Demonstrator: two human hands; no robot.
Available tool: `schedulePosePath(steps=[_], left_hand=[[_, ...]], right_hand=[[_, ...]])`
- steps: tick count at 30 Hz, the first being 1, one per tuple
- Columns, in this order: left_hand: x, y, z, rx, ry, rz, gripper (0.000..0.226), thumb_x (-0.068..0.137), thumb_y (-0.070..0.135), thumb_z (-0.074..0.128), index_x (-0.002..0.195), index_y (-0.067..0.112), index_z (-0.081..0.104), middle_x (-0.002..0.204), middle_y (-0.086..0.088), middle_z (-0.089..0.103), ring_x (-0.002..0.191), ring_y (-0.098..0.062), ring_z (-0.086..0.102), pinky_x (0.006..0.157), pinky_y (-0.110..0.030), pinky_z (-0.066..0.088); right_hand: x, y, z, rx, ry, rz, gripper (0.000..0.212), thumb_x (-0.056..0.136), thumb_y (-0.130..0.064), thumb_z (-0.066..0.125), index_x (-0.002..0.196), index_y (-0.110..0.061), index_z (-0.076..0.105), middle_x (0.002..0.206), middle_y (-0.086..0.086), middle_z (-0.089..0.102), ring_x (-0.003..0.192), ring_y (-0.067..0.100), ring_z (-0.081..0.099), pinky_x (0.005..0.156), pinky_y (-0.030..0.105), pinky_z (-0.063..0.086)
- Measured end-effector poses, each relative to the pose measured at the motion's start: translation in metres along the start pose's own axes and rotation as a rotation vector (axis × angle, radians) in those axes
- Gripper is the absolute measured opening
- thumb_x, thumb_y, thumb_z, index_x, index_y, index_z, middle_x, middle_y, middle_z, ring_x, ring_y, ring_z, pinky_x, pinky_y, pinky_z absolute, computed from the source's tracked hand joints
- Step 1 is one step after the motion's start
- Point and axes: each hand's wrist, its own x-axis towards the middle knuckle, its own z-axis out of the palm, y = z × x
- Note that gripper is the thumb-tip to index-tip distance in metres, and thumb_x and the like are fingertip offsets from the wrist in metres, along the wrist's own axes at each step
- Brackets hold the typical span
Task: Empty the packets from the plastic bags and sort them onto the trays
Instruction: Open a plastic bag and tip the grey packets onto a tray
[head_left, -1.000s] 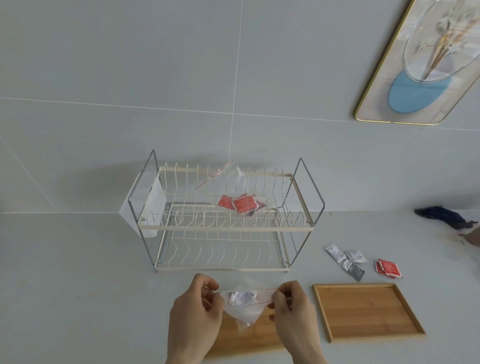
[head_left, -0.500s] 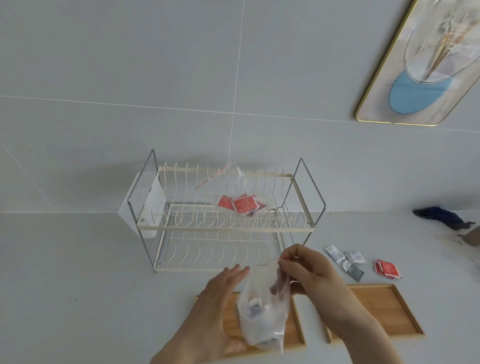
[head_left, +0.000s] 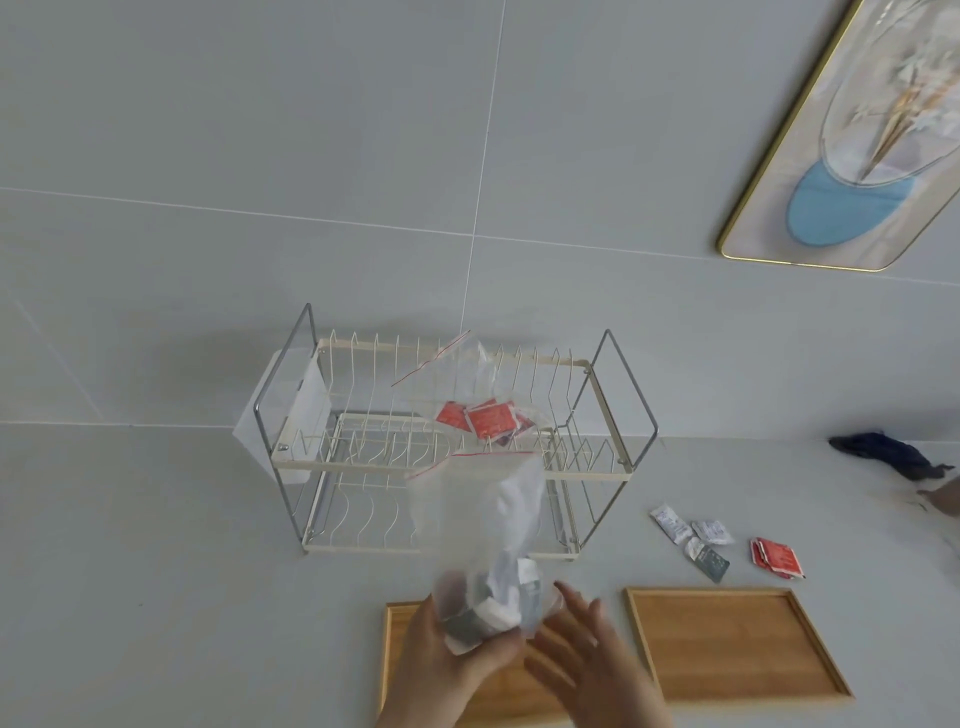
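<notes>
My left hand (head_left: 457, 660) clutches a crinkly clear bag (head_left: 483, 540) of white and grey packets (head_left: 498, 603); my right hand (head_left: 587, 660) hovers open-fingered beside it, above the flat wooden tray (head_left: 397, 649).

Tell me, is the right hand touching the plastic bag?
Cannot tell: in the head view the right hand, fingers spread, sits beside the bag; blur hides any gap.

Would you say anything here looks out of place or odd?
Yes: loose white packets and red packets lie on the counter beyond the right tray, not on it. A second bag of red packets sits in the dish rack.
</notes>
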Motion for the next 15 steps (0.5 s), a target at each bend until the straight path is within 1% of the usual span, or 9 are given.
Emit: schedulePosePath(steps=[2, 3, 4, 6, 8, 10, 11, 13, 15], left_hand=[[-0.002, -0.002, 0.006, -0.07, -0.02, -0.057, 0.043, 0.066, 0.031, 0.085, 0.105, 0.023, 0.069, 0.098, 0.001, 0.078, 0.094, -0.017, 0.073, 0.081, -0.021, 0.053], [-0.003, -0.002, 0.01, -0.081, -0.055, -0.079, 0.04, 0.071, 0.031, 0.081, 0.107, 0.023, 0.068, 0.1, 0.004, 0.077, 0.097, -0.013, 0.072, 0.083, -0.02, 0.053], [-0.005, -0.001, 0.015, -0.079, -0.1, -0.097, 0.036, 0.075, 0.031, 0.077, 0.109, 0.024, 0.068, 0.102, 0.008, 0.076, 0.099, -0.008, 0.071, 0.085, -0.019, 0.052], [-0.007, -0.004, 0.02, -0.088, -0.151, -0.125, 0.04, 0.077, 0.036, 0.07, 0.116, 0.029, 0.067, 0.108, 0.013, 0.075, 0.106, -0.003, 0.068, 0.091, -0.019, 0.048], [-0.007, -0.011, 0.019, -0.078, -0.117, -0.174, 0.053, 0.071, 0.048, 0.07, 0.122, 0.038, 0.064, 0.116, 0.017, 0.072, 0.112, -0.001, 0.064, 0.101, -0.027, 0.047], [-0.005, -0.013, 0.013, -0.049, -0.076, -0.195, 0.059, 0.065, 0.061, 0.069, 0.121, 0.045, 0.06, 0.12, 0.019, 0.069, 0.111, -0.001, 0.065, 0.103, -0.034, 0.049], [-0.004, -0.012, 0.009, -0.044, -0.064, -0.188, 0.061, 0.064, 0.065, 0.068, 0.122, 0.047, 0.057, 0.121, 0.018, 0.069, 0.108, 0.0, 0.066, 0.099, -0.033, 0.051], [-0.001, -0.01, 0.0, -0.037, -0.005, -0.157, 0.071, 0.064, 0.069, 0.068, 0.128, 0.048, 0.048, 0.123, 0.018, 0.066, 0.103, 0.004, 0.066, 0.088, -0.026, 0.052], [0.004, -0.012, -0.013, -0.032, 0.116, -0.137, 0.086, 0.061, 0.068, 0.072, 0.137, 0.047, 0.038, 0.128, 0.017, 0.058, 0.104, 0.002, 0.064, 0.085, -0.023, 0.05]], right_hand=[[-0.011, 0.02, 0.01, 0.003, -0.13, 0.051, 0.111, 0.044, -0.058, 0.095, 0.139, -0.021, 0.054, 0.131, 0.011, 0.07, 0.118, 0.035, 0.067, 0.105, 0.056, 0.047], [-0.014, 0.026, 0.015, 0.052, -0.171, 0.052, 0.101, 0.049, -0.047, 0.097, 0.137, -0.017, 0.057, 0.132, 0.015, 0.068, 0.119, 0.037, 0.066, 0.104, 0.056, 0.049], [-0.013, 0.031, 0.018, 0.109, -0.174, 0.047, 0.09, 0.053, -0.036, 0.099, 0.131, -0.012, 0.061, 0.128, 0.018, 0.07, 0.115, 0.038, 0.068, 0.096, 0.053, 0.056], [-0.008, 0.036, 0.023, 0.189, -0.114, 0.009, 0.061, 0.067, -0.022, 0.085, 0.123, -0.009, 0.066, 0.116, 0.023, 0.074, 0.105, 0.04, 0.073, 0.081, 0.049, 0.062], [-0.001, 0.036, 0.025, 0.21, -0.043, -0.021, 0.045, 0.081, -0.014, 0.066, 0.126, -0.008, 0.064, 0.116, 0.024, 0.074, 0.106, 0.042, 0.072, 0.087, 0.05, 0.057], [0.006, 0.034, 0.022, 0.183, -0.015, -0.033, 0.04, 0.088, -0.01, 0.06, 0.128, -0.012, 0.064, 0.12, 0.024, 0.073, 0.112, 0.044, 0.068, 0.095, 0.052, 0.052], [0.007, 0.033, 0.019, 0.162, -0.012, -0.039, 0.04, 0.088, -0.009, 0.06, 0.127, -0.015, 0.064, 0.121, 0.022, 0.073, 0.113, 0.044, 0.068, 0.096, 0.052, 0.051], [0.007, 0.03, 0.011, 0.097, -0.015, -0.046, 0.042, 0.083, -0.01, 0.064, 0.124, -0.018, 0.066, 0.12, 0.02, 0.074, 0.108, 0.041, 0.07, 0.091, 0.05, 0.054], [0.009, 0.028, 0.001, -0.052, 0.013, -0.071, 0.038, 0.086, -0.008, 0.067, 0.123, -0.017, 0.067, 0.115, 0.018, 0.076, 0.103, 0.036, 0.073, 0.085, 0.047, 0.057]])
